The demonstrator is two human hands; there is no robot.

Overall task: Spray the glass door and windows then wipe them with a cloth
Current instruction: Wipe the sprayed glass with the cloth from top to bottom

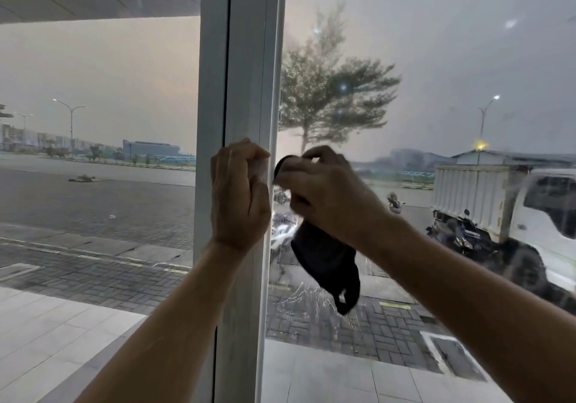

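Gripping the black cloth [327, 265] in the right hand [324, 193], fingers curled round its top edge, rest dangling below the palm against the wet, streaky glass [436, 75]. Left hand [240, 193] curled up on the white frame [243, 59], can't tell if holding anything.

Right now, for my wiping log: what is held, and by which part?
Right hand grips the dark cloth by its upper end. Left hand curls at the white frame; hold unclear.

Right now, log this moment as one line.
stage: wiping | right hand: holds dark cloth at right pane | left hand: curled at white frame | spray streaks: low on pane
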